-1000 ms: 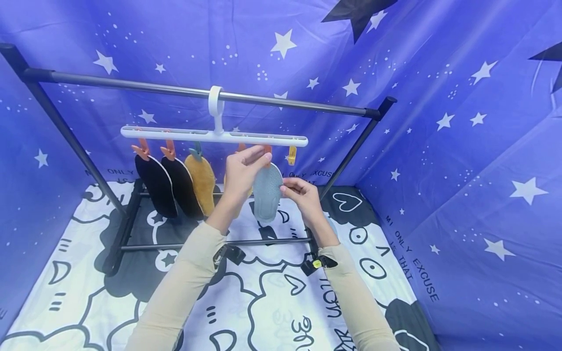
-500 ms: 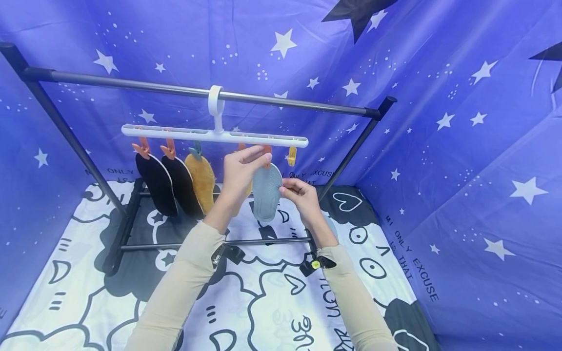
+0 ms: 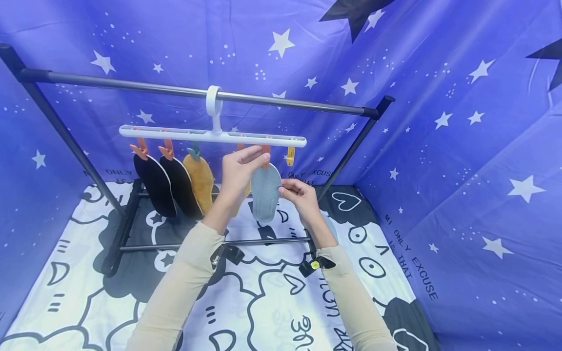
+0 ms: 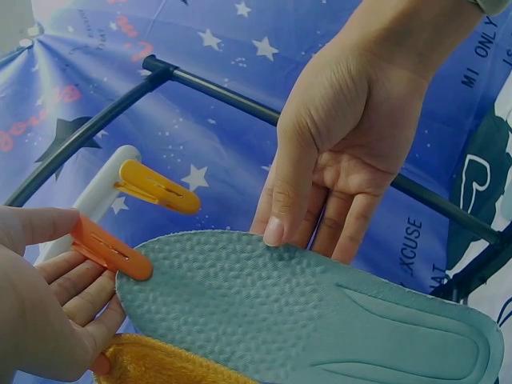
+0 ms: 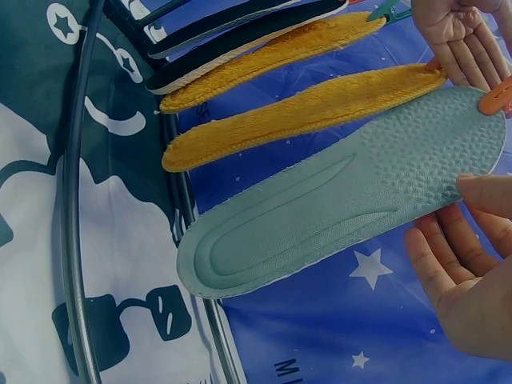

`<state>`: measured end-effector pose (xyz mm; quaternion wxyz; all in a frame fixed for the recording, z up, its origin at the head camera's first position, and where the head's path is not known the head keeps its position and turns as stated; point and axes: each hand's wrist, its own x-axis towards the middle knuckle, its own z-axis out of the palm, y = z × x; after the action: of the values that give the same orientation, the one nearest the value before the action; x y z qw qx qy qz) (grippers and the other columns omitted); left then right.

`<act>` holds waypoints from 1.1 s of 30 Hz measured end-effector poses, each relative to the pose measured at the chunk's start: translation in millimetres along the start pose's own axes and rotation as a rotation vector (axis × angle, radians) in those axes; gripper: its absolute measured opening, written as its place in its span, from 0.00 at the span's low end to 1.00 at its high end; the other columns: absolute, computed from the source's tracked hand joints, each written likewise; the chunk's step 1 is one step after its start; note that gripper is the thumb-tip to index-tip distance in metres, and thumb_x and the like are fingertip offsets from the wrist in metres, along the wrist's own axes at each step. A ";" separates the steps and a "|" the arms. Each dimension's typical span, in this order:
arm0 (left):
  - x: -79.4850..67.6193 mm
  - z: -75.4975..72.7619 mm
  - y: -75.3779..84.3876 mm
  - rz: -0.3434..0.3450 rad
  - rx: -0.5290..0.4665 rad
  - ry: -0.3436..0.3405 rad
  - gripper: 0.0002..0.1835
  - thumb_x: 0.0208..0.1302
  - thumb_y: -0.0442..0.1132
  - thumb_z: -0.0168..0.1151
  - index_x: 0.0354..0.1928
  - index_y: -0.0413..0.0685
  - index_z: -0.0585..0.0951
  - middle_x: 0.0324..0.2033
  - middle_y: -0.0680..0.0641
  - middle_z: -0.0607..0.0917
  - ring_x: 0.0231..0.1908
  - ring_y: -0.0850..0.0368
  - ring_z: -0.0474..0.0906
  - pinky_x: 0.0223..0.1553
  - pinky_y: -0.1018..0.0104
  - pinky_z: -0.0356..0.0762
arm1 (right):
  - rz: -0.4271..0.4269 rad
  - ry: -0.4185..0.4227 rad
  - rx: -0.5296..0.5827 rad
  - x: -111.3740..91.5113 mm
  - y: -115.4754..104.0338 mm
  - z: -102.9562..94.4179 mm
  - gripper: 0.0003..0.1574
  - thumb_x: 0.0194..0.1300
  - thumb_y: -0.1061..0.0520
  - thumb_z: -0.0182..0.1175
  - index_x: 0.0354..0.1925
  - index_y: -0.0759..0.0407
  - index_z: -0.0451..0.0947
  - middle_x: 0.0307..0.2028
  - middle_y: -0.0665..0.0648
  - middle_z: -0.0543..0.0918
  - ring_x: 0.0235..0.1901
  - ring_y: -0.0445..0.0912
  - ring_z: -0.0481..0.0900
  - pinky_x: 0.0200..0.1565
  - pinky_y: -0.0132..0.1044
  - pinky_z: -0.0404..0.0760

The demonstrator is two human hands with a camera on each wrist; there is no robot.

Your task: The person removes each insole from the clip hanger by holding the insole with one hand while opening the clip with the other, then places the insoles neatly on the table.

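Observation:
A grey-green insole point(image 3: 265, 195) hangs toe-down from the right part of the white hanger point(image 3: 184, 135). Its upper end sits in the jaws of an orange clip point(image 4: 112, 250). My left hand point(image 3: 234, 175) pinches that clip between thumb and fingers. With thumb and fingertips, my right hand point(image 3: 304, 197) holds the insole's right edge near the upper end. Beside it hangs a fuzzy yellow insole point(image 5: 304, 116), largely hidden behind my left hand in the head view. A yellow clip point(image 3: 291, 156) dangles at the hanger's right end with nothing in it.
Two black insoles point(image 3: 153, 187) and another yellow insole point(image 3: 199, 183) hang on the hanger's left half. The hanger hooks over the dark metal rack's top bar point(image 3: 290, 101). Below lies a black-and-white patterned cloth point(image 3: 246, 302); blue star-print fabric point(image 3: 448, 161) surrounds the rack. A pale blue thing shows partly behind my right wrist.

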<state>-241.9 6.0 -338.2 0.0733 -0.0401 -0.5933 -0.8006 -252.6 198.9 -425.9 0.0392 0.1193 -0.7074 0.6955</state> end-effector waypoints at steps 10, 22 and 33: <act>0.4 0.9 -0.8 -0.013 -0.026 0.005 0.20 0.62 0.33 0.72 0.56 0.36 0.84 0.51 0.37 0.88 0.45 0.59 0.89 0.63 0.63 0.79 | -0.007 -0.001 0.003 -1.0 0.7 -0.5 0.15 0.67 0.69 0.64 0.51 0.75 0.79 0.36 0.45 0.88 0.38 0.39 0.85 0.48 0.33 0.87; -1.0 -0.1 -0.6 -0.029 0.007 0.006 0.20 0.63 0.35 0.72 0.57 0.39 0.84 0.52 0.39 0.88 0.50 0.56 0.88 0.65 0.64 0.78 | 0.010 0.005 0.006 -2.6 0.8 0.3 0.18 0.67 0.68 0.64 0.52 0.79 0.78 0.35 0.45 0.87 0.38 0.41 0.85 0.49 0.36 0.87; 0.2 -0.9 -1.2 0.008 0.022 -0.007 0.19 0.62 0.36 0.73 0.55 0.39 0.86 0.51 0.39 0.89 0.52 0.53 0.88 0.62 0.63 0.81 | 0.000 0.004 0.012 -1.9 -0.2 1.0 0.18 0.68 0.68 0.64 0.52 0.80 0.77 0.35 0.46 0.87 0.38 0.40 0.84 0.48 0.34 0.87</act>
<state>-242.3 5.4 -339.6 0.0747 -0.0444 -0.6022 -0.7936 -250.6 198.1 -426.1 0.0399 0.1179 -0.7032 0.7000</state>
